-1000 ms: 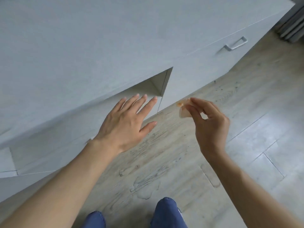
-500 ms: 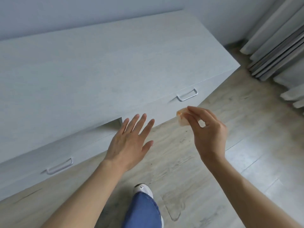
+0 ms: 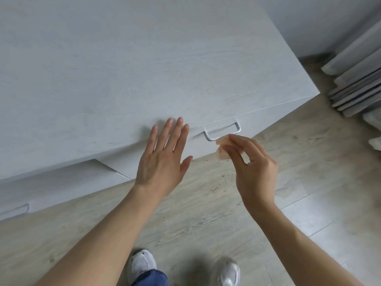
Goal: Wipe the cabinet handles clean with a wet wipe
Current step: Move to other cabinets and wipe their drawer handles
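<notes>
Left hand point(image 3: 162, 162): flat, fingers straight and slightly spread, grasping nothing; lies over the front edge of the pale grey cabinet point(image 3: 144, 69), just left of the handle point(image 3: 222, 132); touching or not, unclear. Right hand point(image 3: 253, 168): pinches a small folded wet wipe point(image 3: 221, 148) between thumb and forefinger, other fingers loosely curled. Wipe right at the handle's bar, just below it; contact not discernible. Low on the left, a second handle point(image 3: 18, 210), well apart. Wood-look floor point(image 3: 206, 213); white shoes point(image 3: 141, 263) at bottom edge.

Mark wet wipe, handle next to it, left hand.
wet wipe point(image 3: 221, 148), head view, folded edge beyond fingertips.
handle point(image 3: 213, 138), head view, left end of bar.
left hand point(image 3: 162, 162), head view, back of hand.
</notes>
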